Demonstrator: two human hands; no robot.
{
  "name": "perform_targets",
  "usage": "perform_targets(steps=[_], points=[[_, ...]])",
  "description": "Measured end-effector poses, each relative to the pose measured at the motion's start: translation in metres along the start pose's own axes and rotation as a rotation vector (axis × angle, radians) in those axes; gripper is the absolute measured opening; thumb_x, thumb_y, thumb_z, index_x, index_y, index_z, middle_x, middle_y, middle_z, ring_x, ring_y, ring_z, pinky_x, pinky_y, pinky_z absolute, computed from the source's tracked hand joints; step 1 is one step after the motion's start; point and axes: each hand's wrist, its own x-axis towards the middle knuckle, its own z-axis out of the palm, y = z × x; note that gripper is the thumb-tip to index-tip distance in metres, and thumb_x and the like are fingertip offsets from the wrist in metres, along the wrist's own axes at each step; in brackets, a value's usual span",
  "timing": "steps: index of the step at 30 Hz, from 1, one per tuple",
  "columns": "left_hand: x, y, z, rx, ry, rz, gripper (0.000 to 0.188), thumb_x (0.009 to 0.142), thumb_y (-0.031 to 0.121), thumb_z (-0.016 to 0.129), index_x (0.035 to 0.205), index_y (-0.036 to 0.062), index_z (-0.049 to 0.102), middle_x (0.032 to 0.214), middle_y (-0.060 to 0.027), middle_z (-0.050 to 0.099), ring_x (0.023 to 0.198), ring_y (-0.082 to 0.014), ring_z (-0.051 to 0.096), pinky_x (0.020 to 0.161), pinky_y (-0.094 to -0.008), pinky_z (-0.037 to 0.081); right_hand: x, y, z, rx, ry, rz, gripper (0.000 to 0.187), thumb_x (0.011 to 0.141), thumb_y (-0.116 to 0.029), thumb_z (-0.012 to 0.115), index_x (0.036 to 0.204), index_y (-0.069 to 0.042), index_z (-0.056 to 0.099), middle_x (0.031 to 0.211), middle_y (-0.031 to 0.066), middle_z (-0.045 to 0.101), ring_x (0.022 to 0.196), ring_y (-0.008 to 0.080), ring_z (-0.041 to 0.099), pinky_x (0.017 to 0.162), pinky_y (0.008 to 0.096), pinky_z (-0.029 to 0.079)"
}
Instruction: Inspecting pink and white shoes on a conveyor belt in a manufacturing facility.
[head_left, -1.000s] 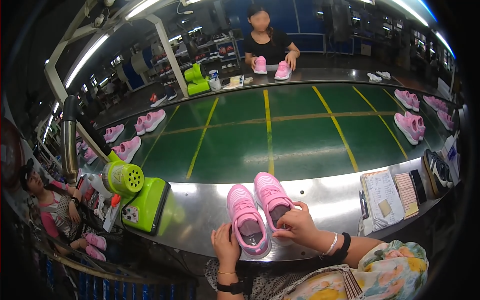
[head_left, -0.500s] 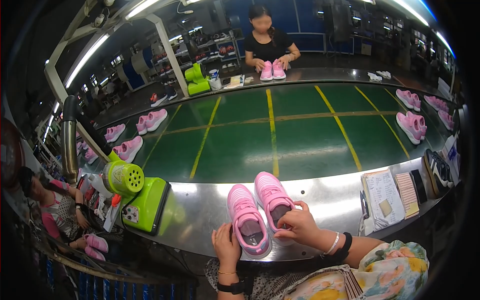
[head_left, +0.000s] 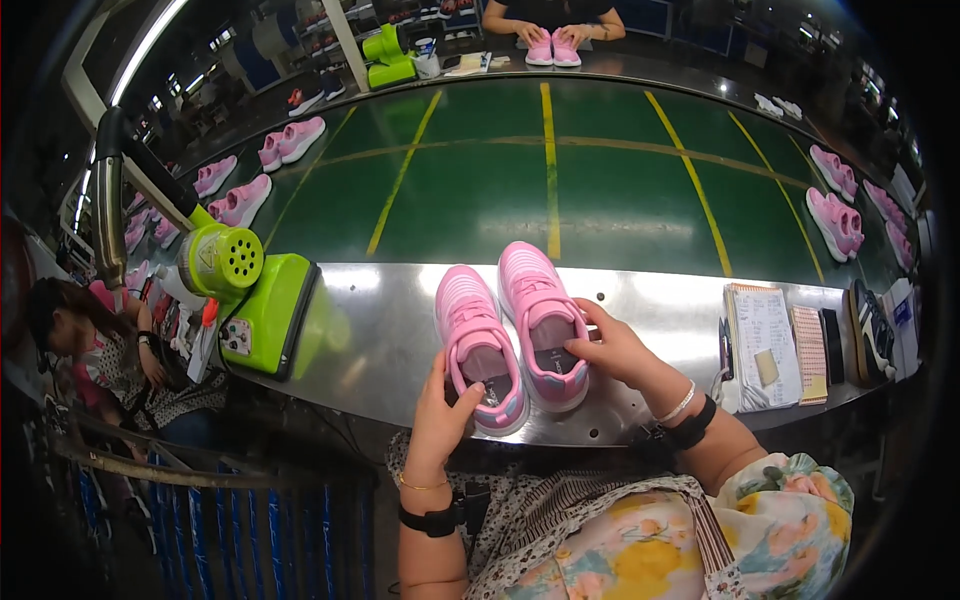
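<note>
Two pink sneakers with white soles stand side by side on the metal bench (head_left: 400,300), toes pointing away from me. My left hand (head_left: 438,412) grips the left sneaker (head_left: 470,312) at its outer side, thumb over the collar into the opening. Around the outer side of the right sneaker (head_left: 533,285), the fingers of my right hand (head_left: 622,350) are closed, its thumb reaching inside the collar. Some fingertips are hidden behind the shoes. Grey insoles show in both openings.
Beyond the bench runs a green conveyor belt (head_left: 460,200) with yellow lines, carrying pink sneakers (head_left: 835,222) at both sides. A lime-green machine (head_left: 270,315) stands left. A notebook (head_left: 765,345) and dark shoe (head_left: 868,335) lie right. Opposite, a person's hands (head_left: 568,36) hold pink sneakers.
My view has tilted downward. My left thumb has come over the left sneaker's collar. The right hand has shifted from fingers in the opening to a grip on the right sneaker's side.
</note>
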Motion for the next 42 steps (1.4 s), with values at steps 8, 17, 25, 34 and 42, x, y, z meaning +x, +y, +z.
perform_targets(steps=[8, 17, 25, 34, 42], points=[[-0.018, -0.026, 0.001, -0.938, 0.115, -0.350, 0.043, 0.076, -0.002, 0.047, 0.119, -0.0026, 0.050, 0.107, -0.0103, 0.058, 0.091, -0.0172, 0.059, 0.077, -0.0290, 0.048, -0.010, 0.038, 0.011, 0.890, -0.053, 0.077, 0.042, 0.078, -0.001, 0.047, 0.120, -0.001, 0.049, 0.109, 0.0100, 0.059, 0.092, 0.0165, 0.060, 0.081, 0.0290, 0.049], [-0.029, -0.013, 0.015, -1.120, -0.017, -0.207, 0.043, 0.091, 0.019, 0.045, 0.129, -0.0015, 0.040, 0.122, -0.0103, 0.051, 0.110, -0.0209, 0.052, 0.093, -0.0332, 0.043, -0.018, 0.032, 0.020, 1.038, -0.170, 0.087, 0.045, 0.082, -0.001, 0.048, 0.127, -0.003, 0.043, 0.116, 0.0107, 0.056, 0.101, 0.0191, 0.058, 0.088, 0.0324, 0.048], [-0.028, -0.019, 0.016, -1.172, -0.049, -0.171, 0.049, 0.092, 0.022, 0.045, 0.133, -0.0015, 0.034, 0.128, -0.0107, 0.048, 0.115, -0.0227, 0.048, 0.098, -0.0357, 0.039, -0.028, 0.014, 0.021, 1.023, -0.181, 0.049, 0.049, 0.085, -0.001, 0.046, 0.132, -0.003, 0.037, 0.123, 0.0116, 0.052, 0.107, 0.0194, 0.055, 0.092, 0.0328, 0.046], [-0.034, -0.019, 0.005, -1.213, 0.064, -0.152, 0.062, 0.082, 0.007, 0.055, 0.137, 0.0064, 0.029, 0.131, -0.0117, 0.043, 0.120, -0.0256, 0.044, 0.100, -0.0411, 0.038, -0.026, 0.027, 0.010, 0.737, -0.226, -0.300, 0.076, 0.078, -0.006, 0.061, 0.142, -0.009, 0.020, 0.135, 0.0107, 0.038, 0.122, 0.0222, 0.043, 0.102, 0.0353, 0.036], [-0.028, -0.014, 0.022, -0.886, 0.072, 0.152, 0.084, 0.072, -0.009, 0.064, 0.141, 0.0091, 0.022, 0.138, -0.0107, 0.035, 0.123, -0.0245, 0.041, 0.101, -0.0382, 0.038, -0.023, 0.037, 0.023, 0.547, -0.132, -0.432, 0.078, 0.074, 0.003, 0.061, 0.141, -0.012, 0.023, 0.141, 0.0101, 0.025, 0.131, 0.0226, 0.031, 0.105, 0.0361, 0.031]])
